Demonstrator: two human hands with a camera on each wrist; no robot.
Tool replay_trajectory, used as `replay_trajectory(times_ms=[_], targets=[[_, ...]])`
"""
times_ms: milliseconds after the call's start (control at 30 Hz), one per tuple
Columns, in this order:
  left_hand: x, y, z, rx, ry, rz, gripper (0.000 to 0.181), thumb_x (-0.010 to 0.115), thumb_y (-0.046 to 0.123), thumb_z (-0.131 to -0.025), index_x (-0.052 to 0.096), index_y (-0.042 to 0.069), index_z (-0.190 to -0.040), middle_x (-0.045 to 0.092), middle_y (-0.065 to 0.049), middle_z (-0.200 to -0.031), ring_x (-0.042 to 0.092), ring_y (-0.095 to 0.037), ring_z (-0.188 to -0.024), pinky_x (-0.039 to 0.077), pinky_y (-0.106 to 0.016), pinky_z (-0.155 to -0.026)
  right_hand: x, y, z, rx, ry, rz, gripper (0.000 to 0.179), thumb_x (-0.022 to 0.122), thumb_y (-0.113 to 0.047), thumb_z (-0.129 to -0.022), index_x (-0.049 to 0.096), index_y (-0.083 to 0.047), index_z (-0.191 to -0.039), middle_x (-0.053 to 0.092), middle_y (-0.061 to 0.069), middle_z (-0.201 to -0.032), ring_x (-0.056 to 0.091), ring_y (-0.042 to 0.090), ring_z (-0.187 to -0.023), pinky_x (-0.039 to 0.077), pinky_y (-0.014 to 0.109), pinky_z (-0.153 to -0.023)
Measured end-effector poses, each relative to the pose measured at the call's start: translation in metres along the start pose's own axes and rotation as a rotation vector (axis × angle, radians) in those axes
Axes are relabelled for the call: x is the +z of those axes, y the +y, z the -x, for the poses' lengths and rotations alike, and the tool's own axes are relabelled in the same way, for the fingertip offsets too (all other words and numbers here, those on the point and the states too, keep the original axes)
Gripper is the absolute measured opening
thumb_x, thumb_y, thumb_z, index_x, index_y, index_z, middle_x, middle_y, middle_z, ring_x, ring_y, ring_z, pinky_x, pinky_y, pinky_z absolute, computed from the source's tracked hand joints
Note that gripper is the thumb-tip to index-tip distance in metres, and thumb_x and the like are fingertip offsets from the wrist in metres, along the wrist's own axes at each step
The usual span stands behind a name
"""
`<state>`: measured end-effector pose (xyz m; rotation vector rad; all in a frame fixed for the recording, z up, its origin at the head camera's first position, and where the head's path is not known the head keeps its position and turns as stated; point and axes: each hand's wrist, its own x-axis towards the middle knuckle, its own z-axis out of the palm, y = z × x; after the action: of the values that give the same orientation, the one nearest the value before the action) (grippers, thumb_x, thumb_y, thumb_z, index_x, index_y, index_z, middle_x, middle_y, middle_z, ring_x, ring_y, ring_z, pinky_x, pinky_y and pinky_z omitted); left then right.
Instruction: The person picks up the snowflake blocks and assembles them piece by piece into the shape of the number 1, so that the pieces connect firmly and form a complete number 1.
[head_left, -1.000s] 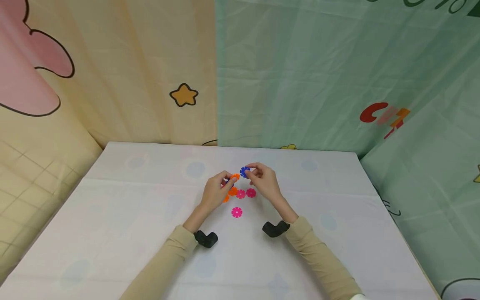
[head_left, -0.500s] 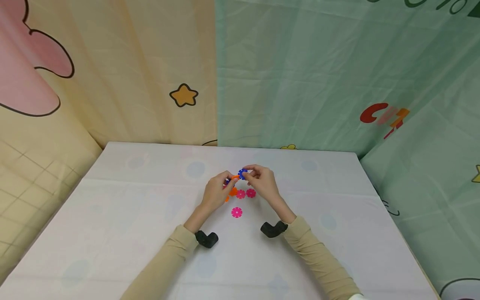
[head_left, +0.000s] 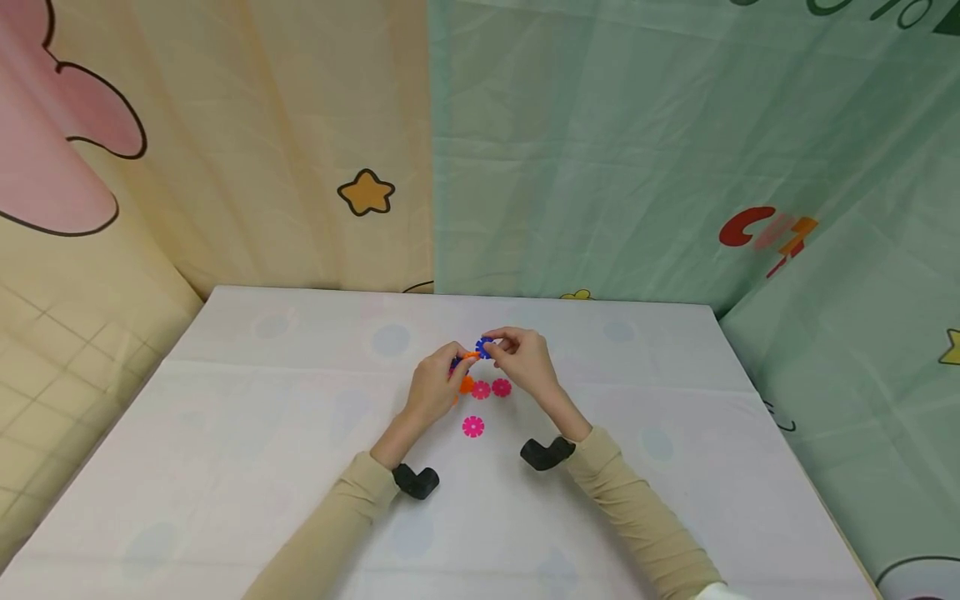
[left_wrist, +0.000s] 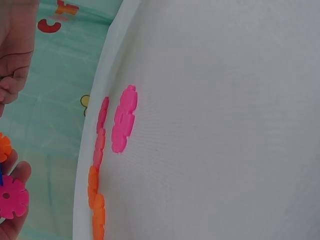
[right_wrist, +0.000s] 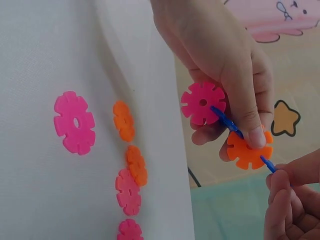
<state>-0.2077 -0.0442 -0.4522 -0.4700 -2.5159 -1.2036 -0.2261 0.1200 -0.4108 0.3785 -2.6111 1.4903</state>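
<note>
1. Across the lower half of the head view: white table point(head_left: 187, 467), both hands above it, towards its far edge.
2. Left hand point(head_left: 433, 385) at 8 o'clock from the blue disc point(head_left: 483, 346), pinching an orange disc point(right_wrist: 240, 148), thumb on its face. Right hand point(head_left: 527, 362) at 4 o'clock, pinching the blue disc. Each hand is nearest its own piece.
3. Chain at left hand: pink disc point(right_wrist: 191, 101), middle blue disc point(right_wrist: 228, 123), orange disc. Long axis, right wrist view: roughly 10:30 to 4:30.
4. Loose discs point(right_wrist: 74, 107), three pink, two orange: on the table, 5 to 7 o'clock from the blue disc, head view.
5. Key relation (judged): blue disc at orange's 4 o'clock rim, right wrist view, planes crossed. Apparently touching; cannot tell whether slots engage. Slot-to-slot alignment probably decides the fit.
</note>
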Motion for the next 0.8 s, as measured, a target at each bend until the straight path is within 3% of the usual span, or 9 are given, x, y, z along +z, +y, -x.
replay_trajectory(times_ms=[167,400,800], targets=[[0.0011,0.0008,0.0008,0.012,0.015,-0.001,0.014,0.063,0.017,-0.093,0.060,0.004,-0.093,0.062,-0.007,-0.077,0.047,-0.012,-0.058,0.041,-0.020,-0.055,-0.0001,-0.0005,-0.0001,0.012,0.000,-0.010,0.018,0.068,-0.011,-0.088,0.072,0.001,-0.102,0.066,0.018,-0.070,0.065,0.041,-0.066,0.045,0.018,-0.049],[0.0023,0.0025,0.0006,0.022,0.032,-0.007,0.014,0.064,0.017,-0.092,0.060,0.003,-0.092,0.065,-0.008,-0.078,0.054,-0.015,-0.064,0.048,-0.023,-0.061,0.0010,0.0002,0.0002,0.047,0.010,-0.033,0.018,0.066,-0.011,-0.089,0.072,0.000,-0.102,0.064,0.015,-0.067,0.065,0.042,-0.067,0.044,0.019,-0.048],[0.0012,0.0059,0.0016,0.028,0.053,-0.010,0.013,0.063,0.013,-0.093,0.059,0.002,-0.087,0.061,-0.008,-0.075,0.052,-0.015,-0.063,0.047,-0.022,-0.060,0.0068,0.0041,0.0034,0.075,0.010,-0.119,0.016,0.066,-0.009,-0.089,0.071,0.002,-0.100,0.061,0.013,-0.066,0.064,0.046,-0.069,0.046,0.018,-0.051]])
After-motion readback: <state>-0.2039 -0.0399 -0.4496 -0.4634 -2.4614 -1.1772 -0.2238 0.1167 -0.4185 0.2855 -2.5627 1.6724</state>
